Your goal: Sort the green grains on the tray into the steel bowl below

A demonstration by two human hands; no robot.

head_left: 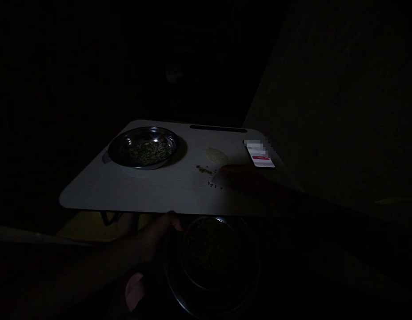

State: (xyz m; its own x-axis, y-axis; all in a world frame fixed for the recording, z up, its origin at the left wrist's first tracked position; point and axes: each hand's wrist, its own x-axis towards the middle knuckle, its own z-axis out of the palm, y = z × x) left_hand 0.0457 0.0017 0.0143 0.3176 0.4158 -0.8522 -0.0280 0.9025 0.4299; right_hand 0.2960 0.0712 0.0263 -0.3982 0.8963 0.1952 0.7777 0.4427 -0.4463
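The scene is very dark. My left hand (pixel 162 231) rests at the near edge of a small white table (pixel 126 186), its fingers curled on the rim of a dark bowl (pixel 209 262) of small green grains held below the table edge. My right hand (pixel 239 175) lies on the table top with its fingers by a few loose green grains (pixel 206 170). The hand is too dark to make out its fingers. A steel plate (pixel 144 147) with green grains sits at the table's back left.
A lit phone (pixel 259 154) lies at the table's right back corner. A small pale heap (pixel 216 154) sits between plate and phone. A dark slot (pixel 218 129) runs along the table's far edge. Surroundings are black.
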